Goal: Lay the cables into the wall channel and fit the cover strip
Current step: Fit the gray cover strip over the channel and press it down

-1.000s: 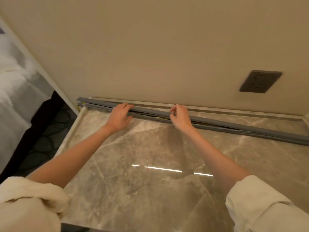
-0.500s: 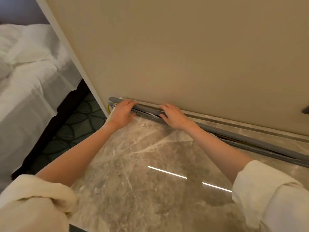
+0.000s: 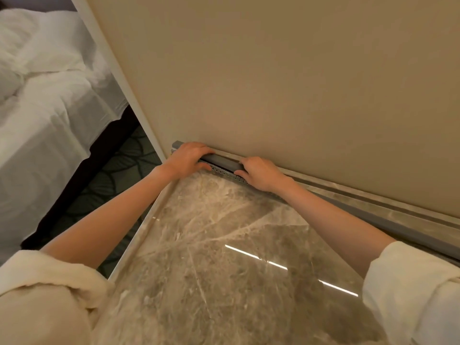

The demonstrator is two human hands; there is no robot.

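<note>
A long grey slotted channel (image 3: 225, 171) lies along the foot of the beige wall on a marble top. The grey cover strip (image 3: 224, 161) sits on top of it and runs off to the right (image 3: 388, 222). My left hand (image 3: 189, 158) rests over the channel's left end, fingers curled on the cover strip. A short way to the right, my right hand (image 3: 261, 173) presses on the same strip with fingers over its front edge. No cables show; the strip and my hands hide the inside of the channel.
The marble top (image 3: 224, 257) ends at a raised left edge (image 3: 146, 220). Beyond it lie dark patterned carpet (image 3: 109, 180) and a bed with white sheets (image 3: 44, 95). A marble ledge (image 3: 398, 210) runs along the wall base.
Both hands have slid left along the cover strip toward the channel's left end, and they are closer together. The view has swung left, so the wall socket is out of sight.
</note>
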